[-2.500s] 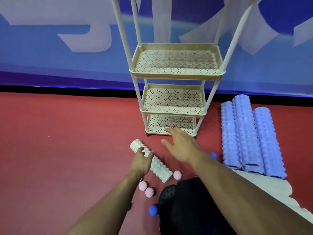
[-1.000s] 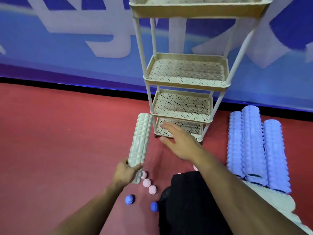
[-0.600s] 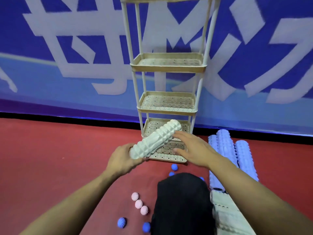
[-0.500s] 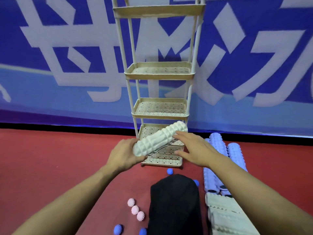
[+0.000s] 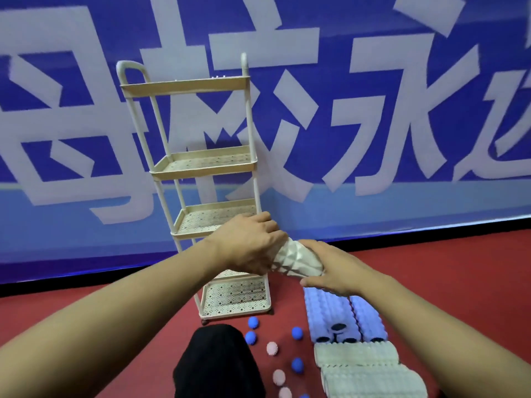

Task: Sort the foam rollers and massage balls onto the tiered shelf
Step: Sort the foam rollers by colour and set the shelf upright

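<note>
We see both hands clamped on the white roller (image 5: 297,260): the left hand (image 5: 249,247) wraps its far end, the right hand (image 5: 330,271) its near end, fingers curled round it. Half a second ago the roller lay slanted in front of the lowest tier; now it is held higher and further right, beside the shelf (image 5: 201,168), level with the gap under the third tier, and the left hand covers that tier's right corner. The view has also tipped up, so we now take in all four tiers, none holding anything that we can make out.

On the red floor (image 5: 71,297), purple rollers (image 5: 339,314) lie under the right wrist, with more white rollers (image 5: 362,369) nearer us. Blue balls (image 5: 253,322) and pink balls (image 5: 271,348) are scattered between the shelf foot and a black-clad knee (image 5: 218,366). A blue banner (image 5: 373,110) hangs behind.
</note>
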The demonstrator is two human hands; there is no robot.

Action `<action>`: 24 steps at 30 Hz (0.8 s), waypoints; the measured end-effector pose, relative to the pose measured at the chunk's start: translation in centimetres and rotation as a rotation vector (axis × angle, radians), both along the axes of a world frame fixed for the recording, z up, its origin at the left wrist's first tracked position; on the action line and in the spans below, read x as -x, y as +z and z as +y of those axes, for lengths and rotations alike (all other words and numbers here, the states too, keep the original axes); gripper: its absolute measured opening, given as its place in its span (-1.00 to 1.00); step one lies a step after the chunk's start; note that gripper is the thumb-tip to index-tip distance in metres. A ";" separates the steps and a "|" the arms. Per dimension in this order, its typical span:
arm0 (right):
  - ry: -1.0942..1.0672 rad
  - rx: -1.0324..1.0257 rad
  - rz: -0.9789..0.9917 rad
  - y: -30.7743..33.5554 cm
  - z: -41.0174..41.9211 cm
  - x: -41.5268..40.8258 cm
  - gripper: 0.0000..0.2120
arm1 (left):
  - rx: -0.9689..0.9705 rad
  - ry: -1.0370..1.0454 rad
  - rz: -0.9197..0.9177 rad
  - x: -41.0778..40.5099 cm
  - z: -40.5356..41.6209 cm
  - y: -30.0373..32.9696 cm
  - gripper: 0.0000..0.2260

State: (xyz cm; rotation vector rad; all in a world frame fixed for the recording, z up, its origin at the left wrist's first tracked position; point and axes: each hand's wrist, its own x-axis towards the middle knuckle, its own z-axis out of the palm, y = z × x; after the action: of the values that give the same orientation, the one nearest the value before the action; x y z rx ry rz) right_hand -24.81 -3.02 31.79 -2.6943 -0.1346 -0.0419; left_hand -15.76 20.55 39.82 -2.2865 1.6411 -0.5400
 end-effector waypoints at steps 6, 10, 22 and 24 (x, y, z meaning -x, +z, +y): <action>-0.122 -0.070 -0.042 -0.7 -5.4 2.5 -0.27 | 0.064 -0.153 -0.030 -0.3 -6.3 -1.1 -0.36; -0.174 -0.036 -0.009 -2.0 -9.3 3.8 -0.30 | 0.139 -0.198 0.052 -0.8 -9.8 -4.5 -0.36; -0.140 0.168 0.233 -18.7 -18.0 2.2 -0.28 | 0.036 0.091 0.512 -2.1 -18.1 -25.6 -0.21; -0.111 0.197 0.270 -22.0 -19.2 1.3 -0.27 | -0.007 0.176 0.602 -2.0 -19.5 -29.6 -0.23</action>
State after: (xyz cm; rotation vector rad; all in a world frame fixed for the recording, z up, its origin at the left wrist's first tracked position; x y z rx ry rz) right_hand -26.08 -22.25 9.84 -2.8685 0.0982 0.3155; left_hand -13.71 1.06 10.19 -2.7199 1.6290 0.2227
